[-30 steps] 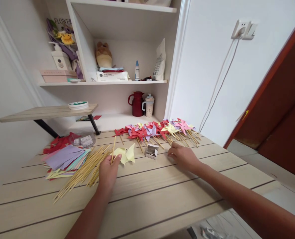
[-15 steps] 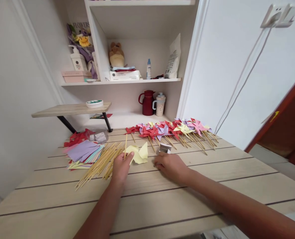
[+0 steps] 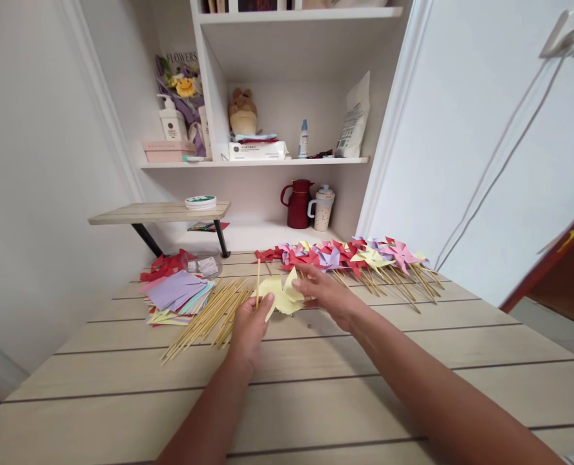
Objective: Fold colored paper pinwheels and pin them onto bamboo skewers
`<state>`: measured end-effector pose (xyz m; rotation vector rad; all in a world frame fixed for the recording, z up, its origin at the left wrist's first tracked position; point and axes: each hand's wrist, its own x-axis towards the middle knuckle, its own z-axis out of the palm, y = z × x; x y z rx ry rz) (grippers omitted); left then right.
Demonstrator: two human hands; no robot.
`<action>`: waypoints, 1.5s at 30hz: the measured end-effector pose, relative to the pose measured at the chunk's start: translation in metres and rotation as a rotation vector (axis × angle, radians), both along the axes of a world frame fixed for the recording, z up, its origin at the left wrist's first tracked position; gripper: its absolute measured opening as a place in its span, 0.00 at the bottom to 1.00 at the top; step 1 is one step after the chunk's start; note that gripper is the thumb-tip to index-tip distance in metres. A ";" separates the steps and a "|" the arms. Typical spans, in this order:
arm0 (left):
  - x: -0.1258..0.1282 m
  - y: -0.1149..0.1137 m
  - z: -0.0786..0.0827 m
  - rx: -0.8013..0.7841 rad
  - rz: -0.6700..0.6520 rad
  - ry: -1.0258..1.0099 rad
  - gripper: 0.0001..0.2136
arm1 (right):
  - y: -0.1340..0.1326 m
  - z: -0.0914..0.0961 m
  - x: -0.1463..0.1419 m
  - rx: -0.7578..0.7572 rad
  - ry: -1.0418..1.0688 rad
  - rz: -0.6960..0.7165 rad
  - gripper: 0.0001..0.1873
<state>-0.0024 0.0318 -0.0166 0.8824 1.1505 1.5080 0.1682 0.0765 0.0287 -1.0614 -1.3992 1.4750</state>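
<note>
My left hand (image 3: 252, 323) is closed in a pinch on a pale yellow paper pinwheel (image 3: 281, 296) and a thin wooden stick (image 3: 258, 274), which stands upright above the thumb. The paper's corners are folded in part, and its right side curls up. My right hand (image 3: 323, 294) is at that right side, its bent fingers against or just beside the paper's edge. Whatever its fingertips hold is too small or hidden to make out. Left of my left hand lies a bundle of loose wooden sticks (image 3: 204, 316), with a stack of coloured paper sheets (image 3: 177, 290) beyond.
Finished pinwheels (image 3: 374, 258) on sticks lie along the back right of the plank table (image 3: 316, 400). A clear plastic box (image 3: 204, 265) and red paper (image 3: 168, 265) sit under a small raised shelf (image 3: 155, 212). A dark red jug (image 3: 298, 205) and a cup (image 3: 322, 210) stand behind.
My right hand has risen from the table beside a small shiny packet to the yellow paper's right edge. My left hand keeps hold of paper and stick. The view has shifted slightly.
</note>
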 end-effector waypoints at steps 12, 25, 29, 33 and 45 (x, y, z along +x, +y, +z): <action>0.001 -0.002 0.005 0.024 -0.033 0.004 0.27 | -0.008 -0.020 -0.012 0.029 0.100 -0.002 0.19; 0.002 -0.005 0.009 0.034 -0.010 -0.052 0.32 | -0.007 -0.027 -0.006 0.102 0.180 -0.027 0.16; 0.002 -0.005 0.008 0.064 -0.015 -0.056 0.30 | -0.007 -0.026 -0.005 0.135 0.173 -0.024 0.14; 0.000 -0.003 0.005 0.048 -0.028 -0.030 0.26 | -0.006 -0.024 -0.004 0.162 0.173 -0.064 0.14; -0.007 0.007 -0.016 -0.013 0.089 0.472 0.27 | 0.007 -0.026 0.011 0.211 0.296 -0.176 0.13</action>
